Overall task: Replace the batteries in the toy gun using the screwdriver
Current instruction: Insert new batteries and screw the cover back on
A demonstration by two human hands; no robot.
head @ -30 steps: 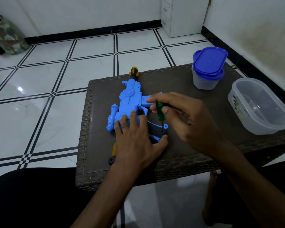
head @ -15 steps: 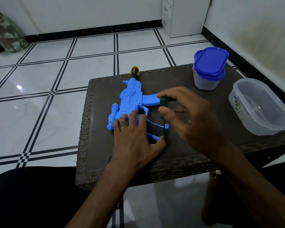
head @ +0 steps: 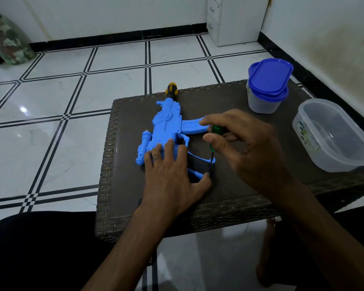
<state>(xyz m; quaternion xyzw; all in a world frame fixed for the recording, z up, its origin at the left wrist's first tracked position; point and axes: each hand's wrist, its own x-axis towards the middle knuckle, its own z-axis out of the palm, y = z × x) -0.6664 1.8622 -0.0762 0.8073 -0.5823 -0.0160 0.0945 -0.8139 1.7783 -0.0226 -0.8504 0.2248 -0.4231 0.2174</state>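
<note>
Since the earlier frame the right hand (head: 246, 148) has barely shifted, still pinching the green screwdriver (head: 215, 135) upright at the blue toy gun (head: 166, 124), which the flat left hand (head: 170, 175) presses mid-table (head: 229, 204), while at the frame's right an open clear tub (head: 332, 135) sits empty near the edge beside a blue-lidded container (head: 268, 87).

On the table (head: 250, 198) the toy gun (head: 168, 122) lies left, 2 containers stand right: the lidded container (head: 267, 91) behind the open container (head: 332, 137).

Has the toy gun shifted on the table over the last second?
No. The toy gun lies as before, muzzle at the table's far edge, pinned under the left hand. Only the camera view moved slightly.
</note>
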